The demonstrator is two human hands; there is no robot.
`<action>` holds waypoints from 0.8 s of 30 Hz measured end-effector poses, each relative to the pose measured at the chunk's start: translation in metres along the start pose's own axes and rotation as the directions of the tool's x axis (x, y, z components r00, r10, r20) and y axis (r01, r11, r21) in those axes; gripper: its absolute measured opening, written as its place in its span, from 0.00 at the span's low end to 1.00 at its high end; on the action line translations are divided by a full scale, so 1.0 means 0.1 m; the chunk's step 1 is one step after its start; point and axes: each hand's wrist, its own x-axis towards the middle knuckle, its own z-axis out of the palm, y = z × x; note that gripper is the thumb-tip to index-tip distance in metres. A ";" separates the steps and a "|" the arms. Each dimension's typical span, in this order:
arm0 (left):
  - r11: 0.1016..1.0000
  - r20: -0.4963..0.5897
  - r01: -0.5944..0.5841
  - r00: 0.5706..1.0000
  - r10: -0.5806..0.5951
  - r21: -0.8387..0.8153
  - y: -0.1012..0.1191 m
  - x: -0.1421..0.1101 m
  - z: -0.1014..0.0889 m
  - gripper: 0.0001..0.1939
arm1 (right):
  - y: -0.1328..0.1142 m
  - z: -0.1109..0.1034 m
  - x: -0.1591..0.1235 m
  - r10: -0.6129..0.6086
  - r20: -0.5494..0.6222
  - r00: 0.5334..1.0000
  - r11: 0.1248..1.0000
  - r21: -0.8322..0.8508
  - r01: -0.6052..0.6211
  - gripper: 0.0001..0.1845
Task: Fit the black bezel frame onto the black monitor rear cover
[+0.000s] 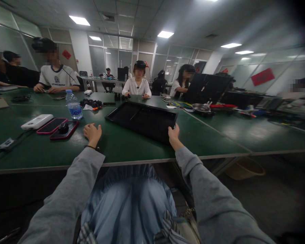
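A shallow black rectangular tray (144, 121) lies tilted across the green table in front of me, with its raised rim facing up. My right hand (174, 136) grips its near right corner, thumb over the rim. The fingers beneath are hidden. My left hand (93, 135) is off the tray to the left, holding nothing, with its fingers loosely bent and the thumb apart. Beyond that hand stands a water bottle (74, 106) with a blue cap. Left of it lie two phones in red cases, one phone (66, 133) with a small black object on it.
A white power bank (38, 121) with a cable lies at the left. Black items (91, 103) are heaped behind the bottle. A metal bowl (201, 107) sits to the right near a large black case (208, 88). Several people sit around the green table (132, 149).
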 end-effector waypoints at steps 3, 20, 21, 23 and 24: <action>1.000 0.006 -0.004 1.000 0.004 0.013 0.01 -0.01 0.00 0.25 | 0.06 -0.14 0.16 0.086 -0.212 0.973 0.995 -0.030 -0.095 0.38; 0.999 0.031 -0.028 0.999 0.027 0.035 0.01 -0.04 -0.01 0.22 | 0.35 -1.25 0.86 0.186 -0.655 0.732 0.961 -0.034 -0.274 0.39; 0.999 0.030 -0.030 0.999 0.029 0.037 0.00 -0.04 -0.01 0.22 | 0.35 -1.25 0.87 0.180 -0.660 0.729 0.961 -0.039 -0.272 0.39; 0.999 0.029 -0.035 0.999 0.034 0.040 0.00 -0.03 -0.01 0.22 | 0.36 -1.26 0.86 0.195 -0.681 0.706 0.955 -0.033 -0.295 0.40; 0.998 0.031 -0.037 0.999 0.036 0.040 0.00 -0.03 0.00 0.22 | 0.37 -1.28 0.83 0.204 -0.694 0.690 0.950 -0.029 -0.310 0.40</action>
